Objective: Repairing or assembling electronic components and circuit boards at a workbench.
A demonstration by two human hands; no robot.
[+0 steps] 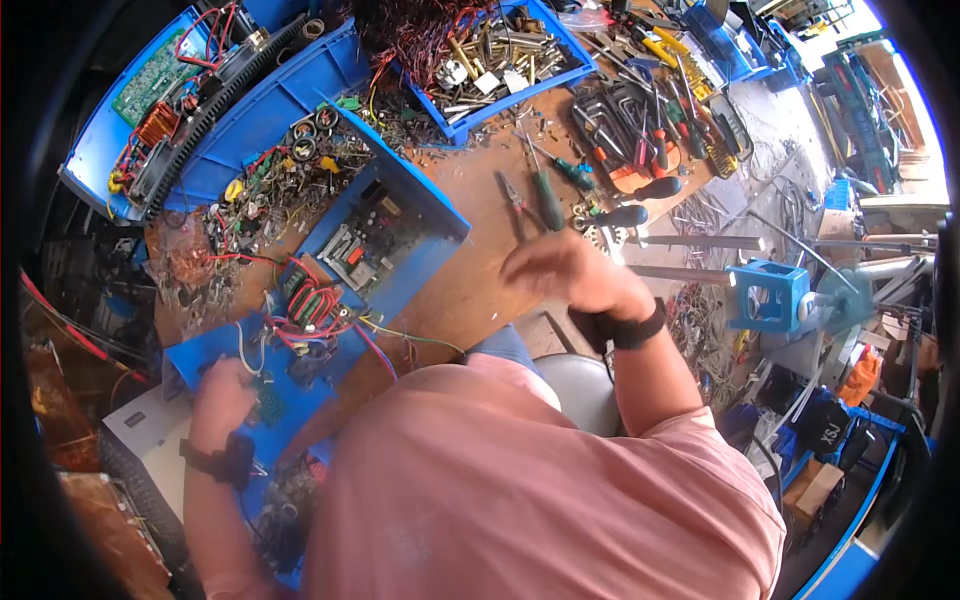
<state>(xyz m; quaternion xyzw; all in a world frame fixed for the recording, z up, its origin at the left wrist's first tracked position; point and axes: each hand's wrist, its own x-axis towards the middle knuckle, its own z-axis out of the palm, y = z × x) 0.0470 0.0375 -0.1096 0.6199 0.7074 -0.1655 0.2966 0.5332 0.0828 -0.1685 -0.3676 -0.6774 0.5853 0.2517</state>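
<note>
A blue metal case (425, 250) lies opened out on the wooden table, with a circuit board (365, 245) in its far part. Red-wired coils (315, 305) and loose leads sit between that part and a nearer blue panel (190, 358). My left hand (224, 402) is curled on this nearer panel, beside a white wire and a small green board (270, 405); its fingertips are partly hidden. My right hand (570, 270) hovers over the table's right side, fingers loosely apart and holding nothing. Nearest to it are pliers (517, 200) and a green-handled screwdriver (547, 200).
Screwdrivers and hex keys (610, 115) lie at the back right. A blue crate (460, 125) of metal parts stands at the back, near a heap of copper wire (415, 40). Scrap components (290, 170) cover the left. A blue vise-like frame (770, 297) is at right.
</note>
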